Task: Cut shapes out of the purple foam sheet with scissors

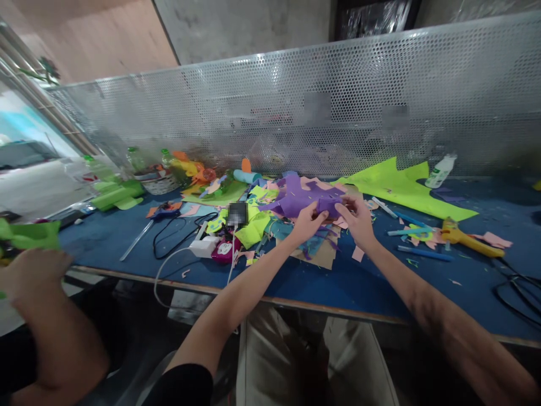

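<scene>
Between the fingertips of both hands is a small purple sheet piece; whether it is paper or foam I cannot tell. My left hand pinches its left end, thumb and fingers together. At the other end, my right hand grips it with thumb and forefinger. Just behind lies a larger purple sheet with a cut outline, on top of a heap of scraps. Under the hands are brown cardboard and teal and purple offcuts. The fingers hide part of the small piece.
A yellow glue gun with a black cable lies right, near blue pens. Behind are a lime-green sheet and white bottle. A white charger and cables sit left. Another person's hand is at far left. A perforated metal panel backs the table.
</scene>
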`<state>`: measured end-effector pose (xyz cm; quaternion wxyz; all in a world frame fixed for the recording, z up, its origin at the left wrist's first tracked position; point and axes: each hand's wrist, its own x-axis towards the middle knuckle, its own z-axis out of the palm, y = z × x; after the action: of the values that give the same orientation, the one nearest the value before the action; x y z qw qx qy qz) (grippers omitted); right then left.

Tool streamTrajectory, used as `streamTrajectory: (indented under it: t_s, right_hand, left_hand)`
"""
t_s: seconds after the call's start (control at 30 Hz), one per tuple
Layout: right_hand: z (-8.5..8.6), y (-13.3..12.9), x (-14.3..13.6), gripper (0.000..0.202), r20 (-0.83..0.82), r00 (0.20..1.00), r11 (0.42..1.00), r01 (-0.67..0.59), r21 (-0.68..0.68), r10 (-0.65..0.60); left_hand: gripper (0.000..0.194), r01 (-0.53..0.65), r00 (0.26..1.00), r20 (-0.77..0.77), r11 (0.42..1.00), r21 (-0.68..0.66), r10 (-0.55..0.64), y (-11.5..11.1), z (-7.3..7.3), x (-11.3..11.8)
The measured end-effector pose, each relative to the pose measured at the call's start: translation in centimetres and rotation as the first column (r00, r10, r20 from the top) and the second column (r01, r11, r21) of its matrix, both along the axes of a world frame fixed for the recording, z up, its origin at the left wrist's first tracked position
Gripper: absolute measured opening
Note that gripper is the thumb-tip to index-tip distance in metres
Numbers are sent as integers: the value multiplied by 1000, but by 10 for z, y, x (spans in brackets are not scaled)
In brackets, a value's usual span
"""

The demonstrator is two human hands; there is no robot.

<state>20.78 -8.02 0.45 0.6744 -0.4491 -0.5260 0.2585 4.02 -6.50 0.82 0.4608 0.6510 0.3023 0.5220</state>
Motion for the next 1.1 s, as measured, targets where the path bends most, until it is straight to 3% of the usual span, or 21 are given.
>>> streamTrajectory:
  t_s: [0.17, 0.3, 0.5, 0.77, 0.93, 1.1]
  right_hand:
    - [-1, 2, 3, 27, 107, 993, 997, 62, -56, -55]
    - [-3, 2, 3, 26, 149, 988, 998, 32, -44, -25]
    - [-5, 2, 3, 27, 186, 982, 998, 20, -60, -9]
    - [-6, 2, 6, 29, 242, 970, 998, -10, -66, 26]
    - [-3, 1, 6, 28, 309, 951, 1000, -2, 7, 0]
    - [-1, 1, 8, 23, 329, 944, 999, -1, 39, -12]
  left_hand:
    - [32, -23, 990, -134, 996, 86, 35, 3, -1, -5]
    - [42, -84, 987, -127, 992, 92, 96, 10, -2, -9]
    - [50, -86, 989, -112, 991, 107, 98, 13, 1, -10]
    - [49, -67, 990, -120, 995, 79, 76, 15, 0, -12]
    - [51, -46, 972, -220, 981, 186, 87, 16, 5, -15]
    - [47, 17, 907, -406, 952, 306, 114, 16, 5, -17]
